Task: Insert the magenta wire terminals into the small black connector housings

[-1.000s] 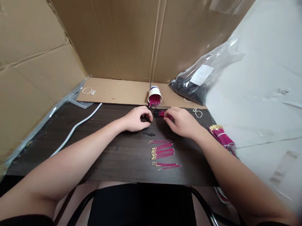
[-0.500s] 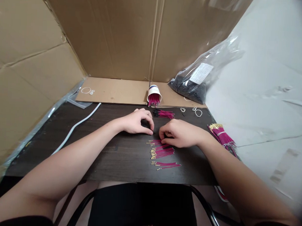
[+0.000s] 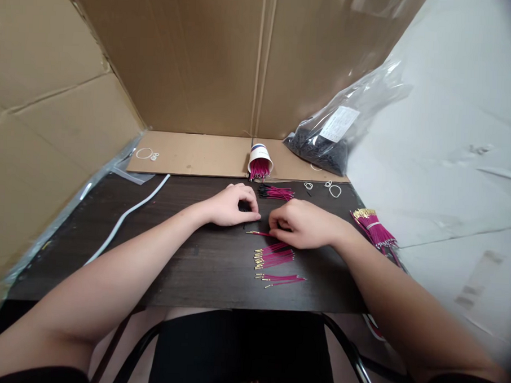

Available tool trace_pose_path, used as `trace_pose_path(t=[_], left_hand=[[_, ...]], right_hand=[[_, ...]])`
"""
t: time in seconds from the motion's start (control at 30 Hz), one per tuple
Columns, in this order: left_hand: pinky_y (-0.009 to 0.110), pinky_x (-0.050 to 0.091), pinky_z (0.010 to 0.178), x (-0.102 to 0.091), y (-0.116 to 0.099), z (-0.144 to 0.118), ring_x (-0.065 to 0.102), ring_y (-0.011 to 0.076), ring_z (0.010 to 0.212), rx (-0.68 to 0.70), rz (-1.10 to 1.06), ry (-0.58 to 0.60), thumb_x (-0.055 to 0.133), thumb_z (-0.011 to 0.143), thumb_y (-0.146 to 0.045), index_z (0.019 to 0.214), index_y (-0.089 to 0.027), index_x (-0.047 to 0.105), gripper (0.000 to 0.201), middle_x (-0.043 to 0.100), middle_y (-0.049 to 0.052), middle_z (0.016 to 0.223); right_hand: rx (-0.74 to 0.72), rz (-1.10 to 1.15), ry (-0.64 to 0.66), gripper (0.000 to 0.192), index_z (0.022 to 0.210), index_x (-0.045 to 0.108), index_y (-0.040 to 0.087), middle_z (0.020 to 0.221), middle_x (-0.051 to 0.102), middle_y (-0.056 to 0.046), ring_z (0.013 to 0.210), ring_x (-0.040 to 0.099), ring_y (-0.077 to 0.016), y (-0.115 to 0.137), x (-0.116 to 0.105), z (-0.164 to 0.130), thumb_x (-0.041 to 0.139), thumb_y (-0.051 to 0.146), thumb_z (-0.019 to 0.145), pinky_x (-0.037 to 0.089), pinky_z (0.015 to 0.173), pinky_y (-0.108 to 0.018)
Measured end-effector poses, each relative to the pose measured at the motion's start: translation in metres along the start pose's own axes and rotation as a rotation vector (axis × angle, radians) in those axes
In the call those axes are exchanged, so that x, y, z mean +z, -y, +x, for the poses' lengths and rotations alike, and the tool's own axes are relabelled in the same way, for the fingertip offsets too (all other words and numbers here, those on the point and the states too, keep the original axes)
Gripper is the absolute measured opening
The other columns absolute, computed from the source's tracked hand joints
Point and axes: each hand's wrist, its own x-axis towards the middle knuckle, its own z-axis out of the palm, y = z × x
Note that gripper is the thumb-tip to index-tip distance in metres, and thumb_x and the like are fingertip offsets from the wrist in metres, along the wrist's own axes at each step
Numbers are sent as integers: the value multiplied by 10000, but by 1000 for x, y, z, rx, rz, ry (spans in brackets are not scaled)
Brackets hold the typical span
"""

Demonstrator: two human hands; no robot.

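Note:
My right hand (image 3: 302, 223) is closed in a pinch on a magenta wire (image 3: 262, 233), whose gold-coloured tip points left. Facing it, my left hand (image 3: 233, 205) has thumb and forefinger pressed together; anything between them is too small to make out. Small dark pieces lie on the table beneath that palm, partly hidden. Just below my right hand is a row of magenta wires (image 3: 278, 258) with gold tips on their left ends. A smaller group of the same wires (image 3: 283, 279) lies closer to the table's front edge. Beyond the hands rests a pile of magenta wires with black ends (image 3: 277, 192).
A paper cup (image 3: 260, 158) full of magenta wires lies tipped at the back. Behind it to the right stands a clear bag of black pieces (image 3: 320, 146). A banded wire bundle (image 3: 376, 228) sits at the right edge, a white cable (image 3: 127, 217) at left. Rubber bands (image 3: 334, 190) lie about.
My right hand has moved slightly up, and one wire now sticks out from its fingers, apart from the row. The left thumb and forefinger have come together.

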Motion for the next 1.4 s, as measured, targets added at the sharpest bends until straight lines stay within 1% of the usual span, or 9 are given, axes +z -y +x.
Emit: trace_pose_path(t=[0.1,0.17,0.3,0.7,0.93,1.07,1.2,1.3,1.4], left_hand=[[381,499,841,7,2,2,627,197,876,-78,-47,-197,784,927,-369,901,-187,783,184,712,61,969],[374,504,841,11,3,4,622,195,888,-121,-5,-296,761,926,-305,971,-182,787,133,711,67,995],[396,524,926,12,3,3,640,215,989,-142,63,-313,764,914,-287,1101,-173,780,219,706,89,1090],[414,530,981,12,5,3,663,234,1036,-116,89,-267,768,918,-320,1122,-170,779,253,698,100,1122],[401,519,969,12,5,3,655,227,1038,-126,67,-275,769,920,-322,1124,-159,780,262,702,101,1129],[378,504,888,13,2,4,634,209,958,-149,11,-302,766,954,-413,1106,-159,780,297,718,87,1080],[359,477,816,13,0,5,630,191,888,-103,-26,-292,708,1013,-455,1079,-183,804,295,743,68,1035],[357,465,791,12,0,5,624,183,841,-90,-22,-293,686,1017,-402,1000,-180,804,252,750,61,982],[354,465,775,9,0,4,613,178,810,-97,-24,-276,710,971,-353,934,-177,791,197,741,60,950]], right_hand=[[129,-94,-247,50,1044,749,173,855,666,-7,731,528,-142,-16,-1,2,735,220,1044,307,683,-293],[284,-229,-377,80,1104,748,165,948,695,-38,802,561,-175,-31,-3,3,709,196,1041,291,698,-311],[397,-331,-361,114,1117,782,162,1004,702,-73,866,583,-217,-54,-6,2,701,203,1048,297,725,-334],[341,-294,-312,145,1085,814,156,999,718,-74,861,593,-214,-59,-7,4,679,146,1034,354,756,-350],[200,-272,-402,145,1019,809,143,969,714,-60,843,594,-197,-65,-9,-3,664,149,1022,370,780,-337],[98,-178,-484,170,1008,792,134,892,672,-61,793,565,-180,-61,-8,-4,631,186,1012,352,758,-323],[24,-104,-517,201,959,767,135,851,641,-57,762,542,-170,-57,-5,-2,588,224,981,355,747,-313],[25,-70,-503,178,858,704,139,808,611,-53,734,521,-166,-56,-5,-1,576,254,901,355,738,-313],[48,-57,-564,190,745,600,150,735,563,-45,692,490,-167,-57,-8,-2,554,313,832,335,702,-320]])
